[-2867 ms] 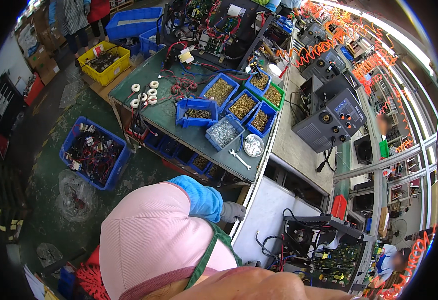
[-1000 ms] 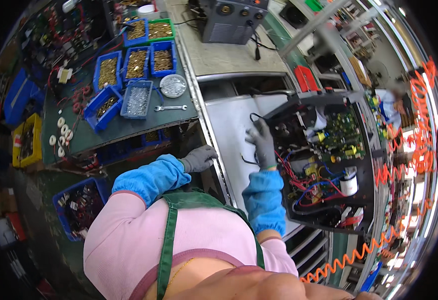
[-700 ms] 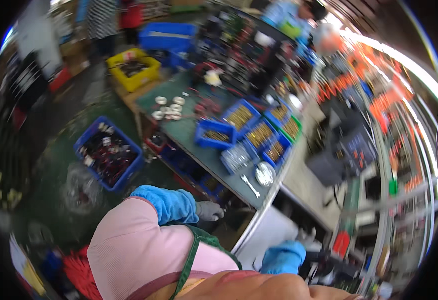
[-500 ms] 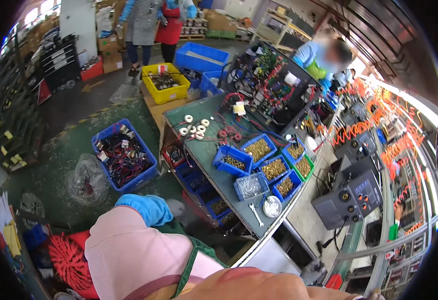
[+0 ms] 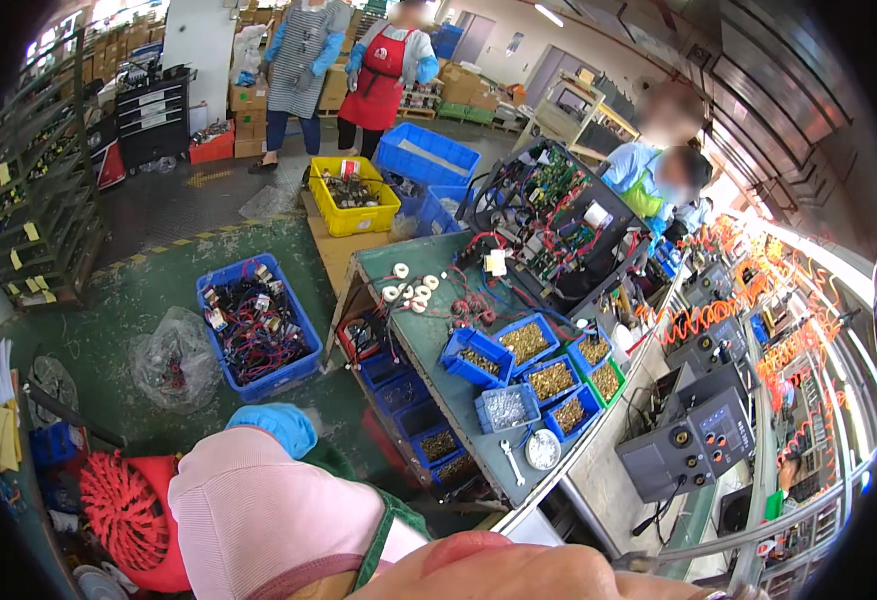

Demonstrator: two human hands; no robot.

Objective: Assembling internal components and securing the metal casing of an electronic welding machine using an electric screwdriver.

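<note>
My left arm, in a pink sleeve (image 5: 248,490) with a blue cuff (image 5: 280,428), hangs at the lower left. Only a blurred grey sliver of my left hand (image 5: 313,420) shows past the cuff, its fingers hidden. Nearest to it is a blue crate (image 5: 276,378) on the floor, full of wired parts. My right hand is out of view. On the green workbench (image 5: 413,335) to the right stand blue bins of brass-coloured pieces (image 5: 550,380), a bin of silvery pieces (image 5: 506,408), a round dish (image 5: 543,450) and a wrench (image 5: 511,462). White rings (image 5: 420,292) lie toward its far left corner.
Beyond the bench stands a yellow crate (image 5: 358,205). A black case of circuit boards and wires (image 5: 568,225) leans at the bench's far end. Grey control boxes (image 5: 693,445) line the right. Two people stand at the back; others are at the far right. A red bag (image 5: 138,520) sits lower left.
My view has tilted up, and the scene sits lower. My left hand has drawn back behind its cuff. The grey-gloved right hand at the lower right has left the view.
</note>
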